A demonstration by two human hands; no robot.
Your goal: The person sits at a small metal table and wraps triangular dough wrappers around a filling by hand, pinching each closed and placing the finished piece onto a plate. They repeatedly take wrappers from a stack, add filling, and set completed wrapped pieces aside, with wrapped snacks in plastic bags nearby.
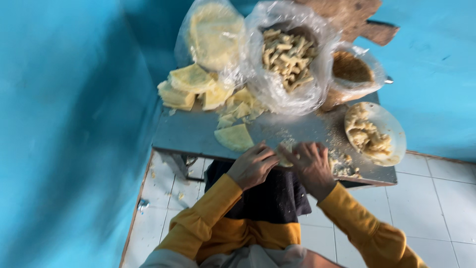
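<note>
Both hands meet at the near edge of a low grey table [193,134]. My left hand [253,166] and my right hand [310,166] are curled around one pale yellow dough wrapper [286,154], mostly hidden under the fingers. A loose triangular wrapper [235,137] lies just beyond my left hand. To the right of my right hand stands a white plate [394,136] with a mound of pale filling [366,135].
At the back of the table are stacked wrapper pieces [186,87], a clear bag of wrappers [213,34], a bag of finished rolls [287,54] and a bag of brown crumbs [352,67]. Blue walls stand left and behind. White floor tiles [436,198] lie below.
</note>
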